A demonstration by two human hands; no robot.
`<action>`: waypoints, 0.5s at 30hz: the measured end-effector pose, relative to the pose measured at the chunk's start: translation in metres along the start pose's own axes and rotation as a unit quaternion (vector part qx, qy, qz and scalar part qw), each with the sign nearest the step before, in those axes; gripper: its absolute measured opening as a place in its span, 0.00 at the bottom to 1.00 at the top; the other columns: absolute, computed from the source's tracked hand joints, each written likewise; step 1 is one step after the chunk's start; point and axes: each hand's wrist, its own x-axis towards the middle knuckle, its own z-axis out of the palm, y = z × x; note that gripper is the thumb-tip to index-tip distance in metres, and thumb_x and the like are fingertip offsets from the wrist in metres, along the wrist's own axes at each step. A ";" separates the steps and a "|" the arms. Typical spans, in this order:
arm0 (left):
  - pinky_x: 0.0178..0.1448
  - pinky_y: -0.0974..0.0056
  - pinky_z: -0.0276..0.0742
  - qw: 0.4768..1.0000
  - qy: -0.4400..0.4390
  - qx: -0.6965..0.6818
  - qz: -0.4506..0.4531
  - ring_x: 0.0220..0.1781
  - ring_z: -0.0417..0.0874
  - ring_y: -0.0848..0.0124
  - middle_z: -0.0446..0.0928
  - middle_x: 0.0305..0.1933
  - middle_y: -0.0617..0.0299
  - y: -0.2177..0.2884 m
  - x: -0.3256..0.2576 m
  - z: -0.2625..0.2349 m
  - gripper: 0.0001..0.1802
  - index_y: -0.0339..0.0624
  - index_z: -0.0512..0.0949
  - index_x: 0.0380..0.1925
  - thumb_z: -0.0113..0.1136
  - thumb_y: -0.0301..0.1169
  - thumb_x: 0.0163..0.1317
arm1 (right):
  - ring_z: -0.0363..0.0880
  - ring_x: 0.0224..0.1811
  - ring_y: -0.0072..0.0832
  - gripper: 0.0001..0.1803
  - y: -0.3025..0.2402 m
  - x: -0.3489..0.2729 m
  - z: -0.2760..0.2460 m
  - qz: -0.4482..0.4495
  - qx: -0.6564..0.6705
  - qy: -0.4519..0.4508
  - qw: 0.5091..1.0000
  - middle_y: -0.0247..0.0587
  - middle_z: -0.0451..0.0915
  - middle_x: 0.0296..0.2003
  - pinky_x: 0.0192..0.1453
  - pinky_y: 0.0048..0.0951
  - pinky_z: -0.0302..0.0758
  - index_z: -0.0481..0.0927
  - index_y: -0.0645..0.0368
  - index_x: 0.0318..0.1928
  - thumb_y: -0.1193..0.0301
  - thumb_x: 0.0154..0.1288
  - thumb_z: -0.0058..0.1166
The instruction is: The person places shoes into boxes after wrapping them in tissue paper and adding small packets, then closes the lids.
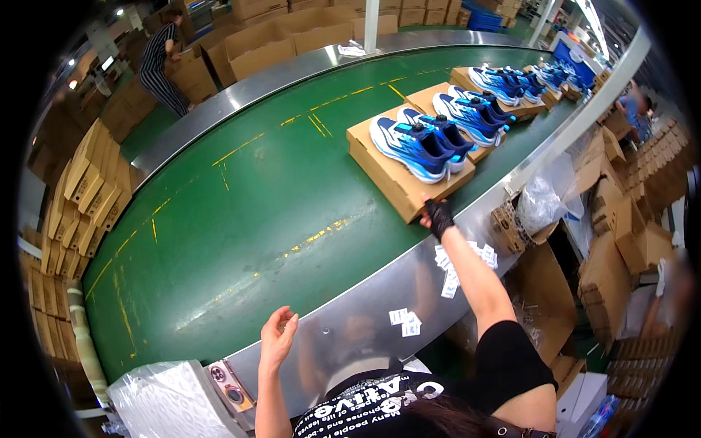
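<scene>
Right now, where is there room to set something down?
The green belt is bare left of the nearest box; the near metal ledge, between left hand and smaller label cluster. Crowded: the belt's right side, with shoes on boxes, and the ledge by the right forearm, with more labels.

The shoes [409,148] mixed white, bright blue and navy. The cardboard box [383,179] beneath them was plain tan-brown. The conveyor belt [255,197] was green, crossed by broken yellow lines [318,125]; the metal worktop [350,332] was silver-grey. The paper tags [411,325] were white with blue marks. The glove [440,217] was black, the shirt [358,405] black with white lettering. A co-worker's clothes [155,66] had white stripes on dark
</scene>
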 end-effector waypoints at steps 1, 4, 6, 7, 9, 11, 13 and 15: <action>0.39 0.71 0.73 1.000 0.012 0.005 -0.019 0.38 0.74 0.74 0.72 0.40 0.57 -0.001 0.000 0.001 0.21 0.33 0.69 0.46 0.58 0.32 0.54 | 0.62 0.11 0.22 0.25 0.002 -0.020 0.017 0.018 -0.002 -0.046 0.999 0.36 0.66 0.19 0.10 0.21 0.61 0.63 0.54 0.34 0.55 0.45 0.63; 0.40 0.70 0.73 0.999 0.037 0.028 0.000 0.38 0.74 0.74 0.72 0.43 0.55 0.014 0.008 0.024 0.22 0.33 0.69 0.47 0.60 0.33 0.53 | 0.65 0.14 0.21 0.23 0.044 -0.077 0.052 0.013 0.029 -0.061 0.998 0.34 0.66 0.18 0.11 0.21 0.62 0.61 0.53 0.36 0.58 0.49 0.61; 0.39 0.69 0.73 0.995 0.060 0.053 0.065 0.38 0.75 0.72 0.72 0.45 0.54 0.038 0.026 0.043 0.24 0.35 0.69 0.47 0.61 0.33 0.51 | 0.68 0.19 0.21 0.16 0.059 -0.116 0.057 0.101 -0.065 -0.178 0.977 0.34 0.71 0.21 0.20 0.23 0.69 0.68 0.55 0.31 0.61 0.51 0.60; 0.39 0.69 0.73 0.989 0.075 0.068 0.106 0.38 0.75 0.71 0.71 0.47 0.54 0.054 0.034 0.051 0.25 0.37 0.69 0.48 0.62 0.33 0.50 | 0.74 0.23 0.24 0.13 0.026 -0.145 0.050 0.192 -0.090 -0.347 0.914 0.35 0.74 0.24 0.28 0.23 0.72 0.72 0.59 0.32 0.64 0.55 0.56; 0.38 0.67 0.73 0.970 0.099 0.138 0.174 0.37 0.75 0.69 0.71 0.49 0.55 0.091 0.048 0.063 0.27 0.41 0.69 0.50 0.64 0.32 0.47 | 0.78 0.36 0.25 0.12 -0.031 -0.187 0.048 0.208 -0.122 -0.496 0.834 0.34 0.77 0.29 0.35 0.21 0.73 0.75 0.62 0.36 0.66 0.57 0.53; 0.38 0.67 0.72 0.948 0.114 0.176 0.240 0.36 0.74 0.68 0.70 0.49 0.56 0.115 0.066 0.069 0.29 0.42 0.68 0.51 0.64 0.31 0.46 | 0.77 0.32 0.31 0.10 -0.061 -0.181 0.049 -0.368 -0.245 -0.445 0.779 0.37 0.76 0.26 0.35 0.26 0.72 0.75 0.59 0.36 0.73 0.51 0.56; 0.35 0.70 0.72 0.926 0.135 0.218 0.276 0.38 0.76 0.70 0.70 0.51 0.54 0.131 0.080 0.070 0.25 0.43 0.71 0.49 0.63 0.28 0.47 | 0.74 0.34 0.38 0.12 -0.091 -0.153 0.066 -0.602 -0.227 -0.310 0.700 0.39 0.75 0.28 0.36 0.30 0.72 0.75 0.57 0.30 0.79 0.40 0.57; 0.36 0.68 0.73 0.890 0.134 0.279 0.334 0.38 0.77 0.67 0.71 0.49 0.53 0.127 0.104 0.068 0.21 0.43 0.73 0.45 0.62 0.28 0.48 | 0.72 0.39 0.40 0.17 -0.110 -0.125 0.087 -0.659 -0.312 -0.242 0.640 0.41 0.72 0.39 0.41 0.33 0.72 0.74 0.57 0.35 0.73 0.39 0.60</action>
